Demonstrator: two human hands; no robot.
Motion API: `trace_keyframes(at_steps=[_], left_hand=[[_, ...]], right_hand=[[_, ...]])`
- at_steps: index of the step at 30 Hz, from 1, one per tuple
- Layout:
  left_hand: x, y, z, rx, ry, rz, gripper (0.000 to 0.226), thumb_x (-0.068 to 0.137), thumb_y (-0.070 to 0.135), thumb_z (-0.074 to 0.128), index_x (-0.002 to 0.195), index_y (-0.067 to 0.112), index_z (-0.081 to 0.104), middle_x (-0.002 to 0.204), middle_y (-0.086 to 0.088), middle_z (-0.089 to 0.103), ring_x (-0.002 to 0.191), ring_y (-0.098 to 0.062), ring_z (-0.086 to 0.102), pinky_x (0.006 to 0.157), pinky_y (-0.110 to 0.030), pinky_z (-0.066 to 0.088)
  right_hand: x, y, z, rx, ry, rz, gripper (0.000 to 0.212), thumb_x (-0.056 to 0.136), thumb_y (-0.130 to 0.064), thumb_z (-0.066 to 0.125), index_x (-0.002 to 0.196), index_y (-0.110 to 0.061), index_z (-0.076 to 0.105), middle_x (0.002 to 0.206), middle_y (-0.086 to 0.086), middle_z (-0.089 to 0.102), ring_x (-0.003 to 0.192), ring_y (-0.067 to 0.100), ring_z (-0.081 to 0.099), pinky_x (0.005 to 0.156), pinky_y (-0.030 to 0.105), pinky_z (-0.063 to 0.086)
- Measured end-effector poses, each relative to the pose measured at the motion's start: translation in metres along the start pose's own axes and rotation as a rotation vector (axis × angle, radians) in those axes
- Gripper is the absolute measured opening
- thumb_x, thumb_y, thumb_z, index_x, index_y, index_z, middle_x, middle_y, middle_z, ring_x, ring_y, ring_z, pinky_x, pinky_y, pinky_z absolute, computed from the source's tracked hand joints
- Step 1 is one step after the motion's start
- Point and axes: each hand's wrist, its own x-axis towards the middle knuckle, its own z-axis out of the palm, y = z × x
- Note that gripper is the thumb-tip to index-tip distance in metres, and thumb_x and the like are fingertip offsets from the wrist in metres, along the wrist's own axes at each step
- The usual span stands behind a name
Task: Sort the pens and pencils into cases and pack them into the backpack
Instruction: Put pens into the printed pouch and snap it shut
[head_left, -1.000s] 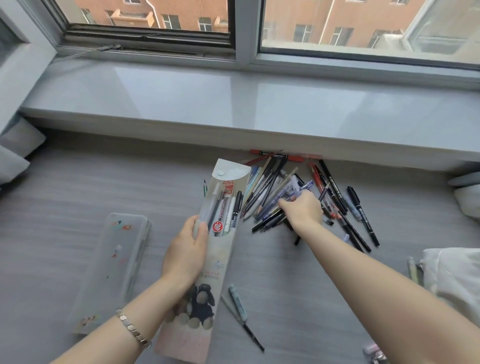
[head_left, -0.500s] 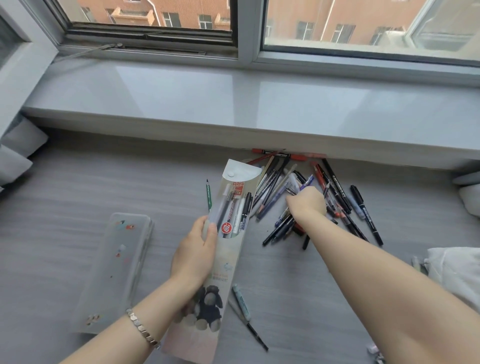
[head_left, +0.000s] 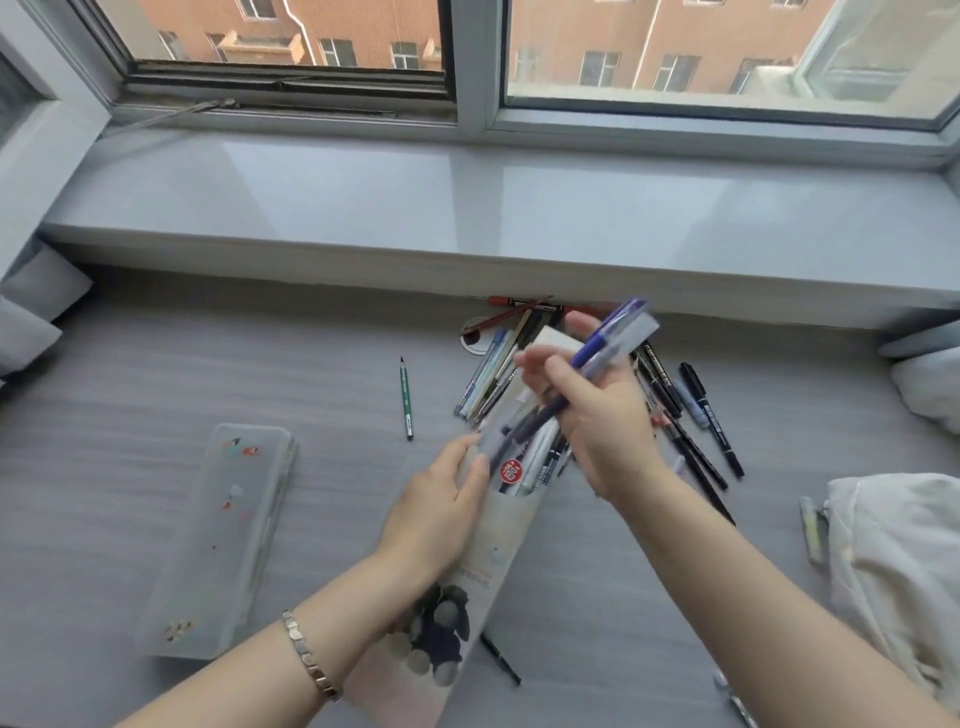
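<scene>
Far to my left a clear hard pencil case (head_left: 218, 540) lies flat on the grey floor (head_left: 130, 395), lid shut, small coloured stickers on it. Past it is the metal bracelet (head_left: 310, 657) on my left wrist. A green pencil (head_left: 405, 397) lies alone on the floor beyond that, point away from me, well apart from everything else.

My left hand (head_left: 441, 509) grips the soft pouch (head_left: 483, 566) near its mouth, fingers curled round its left edge and thumb across the front. The pouch is tilted, with its mouth up and away from me. Through its clear upper part I see several pens and a round red label; a dark plush figure is printed lower down. A thin black pen (head_left: 501, 665) pokes out from under the pouch's lower end.

Behind the pouch a loose heap of pens (head_left: 493, 369) fans out on the floor against the foot of the window ledge (head_left: 467, 208).

My right hand (head_left: 597, 415) is raised over the pouch's mouth, fingers closed on a purple pen (head_left: 602, 348) whose lower end points down into the opening. Motion blurs it, so I cannot tell whether I hold more than one.

Right of that hand, black markers (head_left: 706, 415) lie side by side on the floor. Farther right a pale highlighter (head_left: 811, 527) rests just beside a heap of white fabric (head_left: 893, 561).
</scene>
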Motion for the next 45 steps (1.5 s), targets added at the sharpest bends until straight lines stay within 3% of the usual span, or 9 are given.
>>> trace_keyframes(at_steps=[7,12,15,17,21,28,35,38,45], left_hand=[[-0.007,0.013,0.004,-0.002,0.018,0.093,0.036,0.094,0.040,0.037,0.128,0.034,0.046,0.123,0.003,0.062,0.114,-0.017,0.054,0.081,-0.022,0.035],[-0.008,0.013,0.008,0.002,-0.012,0.052,0.035,0.094,0.042,0.036,0.125,0.032,0.049,0.120,0.003,0.063,0.111,-0.019,0.056,0.086,-0.029,0.042],[-0.005,0.013,0.008,-0.014,-0.003,0.027,0.036,0.094,0.041,0.036,0.124,0.029,0.050,0.121,0.002,0.063,0.112,-0.021,0.055,0.088,-0.031,0.042],[-0.002,0.011,0.006,-0.024,0.032,0.013,0.035,0.094,0.040,0.036,0.125,0.028,0.050,0.121,0.000,0.062,0.113,-0.023,0.054,0.088,-0.030,0.041],[0.006,0.000,-0.014,-0.012,0.157,-0.071,0.040,0.095,0.039,0.036,0.130,0.023,0.046,0.132,-0.006,0.055,0.121,-0.026,0.049,0.093,-0.030,0.036],[0.003,-0.029,-0.047,0.035,0.287,-0.157,0.040,0.096,0.036,0.033,0.129,0.018,0.047,0.126,-0.012,0.058,0.115,-0.031,0.052,0.094,-0.037,0.038],[-0.012,-0.038,-0.046,0.079,0.263,-0.169,0.041,0.096,0.039,0.030,0.127,0.019,0.047,0.122,-0.011,0.060,0.111,-0.031,0.053,0.091,-0.038,0.040],[-0.015,-0.039,-0.043,0.080,0.243,-0.171,0.038,0.095,0.040,0.030,0.122,0.022,0.049,0.117,-0.010,0.062,0.105,-0.031,0.054,0.088,-0.038,0.042],[-0.011,-0.033,-0.035,0.066,0.211,-0.134,0.034,0.096,0.040,0.031,0.121,0.026,0.049,0.116,-0.004,0.063,0.103,-0.026,0.055,0.083,-0.034,0.040]], right_hand=[[-0.007,0.002,-0.014,-0.434,0.068,-0.191,0.037,0.087,-0.002,0.056,0.110,-0.028,0.047,0.083,-0.001,0.063,0.078,0.009,0.069,0.077,0.023,0.056],[-0.010,0.015,-0.023,-1.142,-0.047,-0.424,0.012,0.083,-0.014,0.065,0.088,-0.004,0.070,0.094,0.007,0.065,0.089,0.014,0.059,0.084,0.010,0.042],[-0.011,0.026,-0.031,-1.439,-0.217,-0.457,0.029,0.088,-0.022,0.059,0.109,-0.003,0.065,0.122,0.011,0.062,0.126,0.032,0.044,0.111,0.040,0.028],[-0.013,0.021,-0.031,-1.434,-0.280,-0.470,0.032,0.090,-0.022,0.054,0.118,-0.007,0.060,0.129,0.007,0.058,0.133,0.030,0.037,0.113,0.041,0.019],[-0.030,0.022,-0.034,-1.242,-0.220,-0.756,0.013,0.083,-0.008,0.058,0.088,-0.002,0.068,0.081,0.009,0.068,0.080,0.025,0.063,0.073,0.035,0.052],[-0.076,0.095,-0.013,-1.680,-0.738,0.170,0.039,0.082,-0.030,0.060,0.109,-0.007,0.045,0.111,0.015,0.056,0.102,0.031,0.054,0.077,0.037,0.042],[-0.078,0.117,-0.008,-1.791,-0.512,0.099,0.032,0.091,-0.011,0.041,0.123,-0.008,0.046,0.116,0.017,0.052,0.103,0.032,0.056,0.077,0.038,0.046],[-0.066,0.106,-0.020,-1.888,-0.270,-0.128,0.030,0.081,-0.013,0.060,0.111,-0.012,0.061,0.101,0.013,0.060,0.093,0.025,0.060,0.063,0.028,0.050],[-0.055,0.101,-0.045,-1.690,-0.099,0.107,0.025,0.091,-0.023,0.048,0.106,-0.004,0.055,0.113,0.011,0.050,0.107,0.026,0.047,0.084,0.036,0.044]])
